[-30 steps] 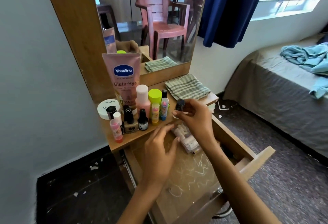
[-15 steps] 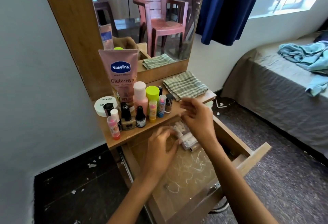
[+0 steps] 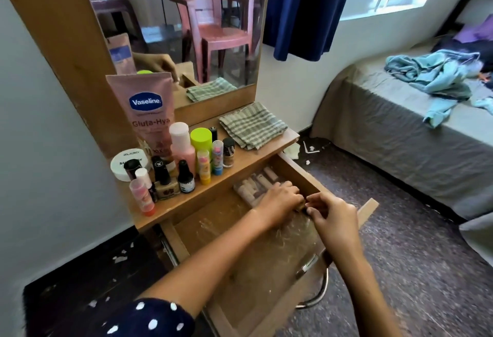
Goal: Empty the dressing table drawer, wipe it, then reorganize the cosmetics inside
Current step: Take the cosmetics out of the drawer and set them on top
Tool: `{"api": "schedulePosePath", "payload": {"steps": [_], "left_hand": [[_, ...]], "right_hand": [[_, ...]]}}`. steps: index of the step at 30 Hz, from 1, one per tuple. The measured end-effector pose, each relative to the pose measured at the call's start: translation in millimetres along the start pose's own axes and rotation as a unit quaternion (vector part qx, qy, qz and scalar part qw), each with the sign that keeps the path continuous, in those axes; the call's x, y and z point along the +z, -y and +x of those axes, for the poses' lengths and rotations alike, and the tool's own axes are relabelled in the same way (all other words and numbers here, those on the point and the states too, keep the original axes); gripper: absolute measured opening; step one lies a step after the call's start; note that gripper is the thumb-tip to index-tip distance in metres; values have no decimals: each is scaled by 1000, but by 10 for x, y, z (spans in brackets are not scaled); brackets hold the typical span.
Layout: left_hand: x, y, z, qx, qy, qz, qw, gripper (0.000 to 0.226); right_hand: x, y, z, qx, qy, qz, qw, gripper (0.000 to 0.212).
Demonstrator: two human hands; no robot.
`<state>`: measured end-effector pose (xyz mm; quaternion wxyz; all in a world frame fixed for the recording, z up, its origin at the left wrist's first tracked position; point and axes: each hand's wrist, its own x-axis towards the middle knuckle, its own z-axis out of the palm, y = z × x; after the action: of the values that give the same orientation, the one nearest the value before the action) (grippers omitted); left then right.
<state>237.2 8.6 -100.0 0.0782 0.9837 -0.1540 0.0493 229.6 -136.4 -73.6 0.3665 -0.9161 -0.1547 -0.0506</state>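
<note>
The left hand (image 3: pixel 280 198) covers part of the clear packet (image 3: pixel 253 184); its contents perhaps small tubes.

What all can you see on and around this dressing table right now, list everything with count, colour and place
Vaseline tube: one, pink, standing at the shelf's back left.
Small bottles and sticks: about a dozen, mixed colours, clustered on the shelf.
Round tin: one, white, shelf's left edge.
Checked cloth: one, green and white, folded on the shelf's right.
Drawer: one, wooden, pulled open, floor scratched.
Clear pack of small tubes: one, pale, drawer's back.
Mirror: one, reflecting a reddish chair.
Curtain: one, dark blue, by the window.
Bed: one, grey sheet, blue clothes on it.
Hands: left on the pack; right beside it, fingers curled.
</note>
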Motion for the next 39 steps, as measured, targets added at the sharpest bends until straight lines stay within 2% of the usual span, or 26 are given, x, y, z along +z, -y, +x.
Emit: {"api": "schedulePosePath", "payload": {"steps": [7, 10, 12, 14, 16, 18, 21, 24, 27, 30, 33, 36, 39], "left_hand": [[0, -96, 179, -46, 36, 78, 995, 25], [-40, -69, 72, -59, 32, 70, 995, 25], [-97, -85, -56, -99, 11, 46, 994, 32], [-171, -115, -206, -159, -36, -4, 987, 39], [-250, -129, -381, -227, -111, -102, 962, 41], [-327, -127, -580, -282, -193, -219, 914, 39], [-433, -198, -868, -330, -286, -289, 852, 39], [-533, -313, -1026, -323, -350, -308, 824, 36], [-547, -331, -1050, -320, -400, -291, 808, 28], [-560, -308, -1054, -316, -440, -278, 793, 31], [-560, -291, -1079, -311, -431, -273, 802, 51], [-438, -247, -1118, -294, -376, -197, 857, 57], [-299, -194, -1162, -279, -280, -49, 917, 70]], "right_hand": [[11, 13, -26, -26, -51, -1, 998, 18], [-9, 23, -51, -37, -73, 30, 996, 16], [-38, 45, -78, -42, -90, 67, 993, 14], [-67, 64, -107, -43, -104, 107, 988, 10], [-86, 90, -137, -42, -110, 137, 984, 6], [-98, 160, -172, -47, -100, 154, 982, 8], [-70, 336, -228, -51, -20, 178, 982, 16], [46, 552, -254, -60, 81, 221, 970, 27], [148, 735, -221, -87, 87, 215, 969, 27], [190, 848, -110, -100, 80, 208, 970, 19], [229, 918, 45, -96, 79, 219, 968, 22], [307, 962, 220, -102, 56, 217, 969, 22], [406, 998, 373, -109, 41, 206, 971, 23]]}}
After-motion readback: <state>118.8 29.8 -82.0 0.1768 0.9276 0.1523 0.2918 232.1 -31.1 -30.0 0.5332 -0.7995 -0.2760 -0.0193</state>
